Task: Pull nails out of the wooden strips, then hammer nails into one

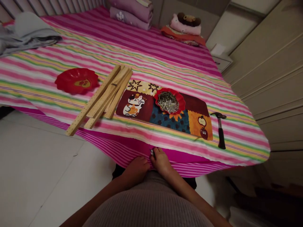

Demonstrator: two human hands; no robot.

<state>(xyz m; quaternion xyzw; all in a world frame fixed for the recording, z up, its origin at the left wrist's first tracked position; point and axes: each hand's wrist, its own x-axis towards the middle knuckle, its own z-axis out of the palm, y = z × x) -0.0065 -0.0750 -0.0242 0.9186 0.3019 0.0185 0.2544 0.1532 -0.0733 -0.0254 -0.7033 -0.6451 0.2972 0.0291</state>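
Observation:
Low in front of my body, against the hanging bedspread, my right hand (pixel 161 160) is closed around a small dark, silvery thing (pixel 152 153) too unclear to name. My left hand (pixel 139 167) is just beside it, fingers curled together; whatever they may hold is hidden. Beyond my hands, a patterned mat (pixel 139 121) with a cat picture lies on the bed. On it stands a red scalloped dish (pixel 181 102) full of loose nails (pixel 168 101). A claw hammer (pixel 221 130) with a black handle lies right of the mat. Several wooden strips (pixel 94 101) overlap its left end.
Another red scalloped dish (pixel 77 81) sits left of the strips. The striped bedspread (pixel 203 75) covers the bed. Grey clothing (pixel 28 31) lies far left; folded purple bedding (pixel 131 14) and a pink-orange pile (pixel 184 30) are at the back. Wardrobe doors (pixel 267 63) stand on the right.

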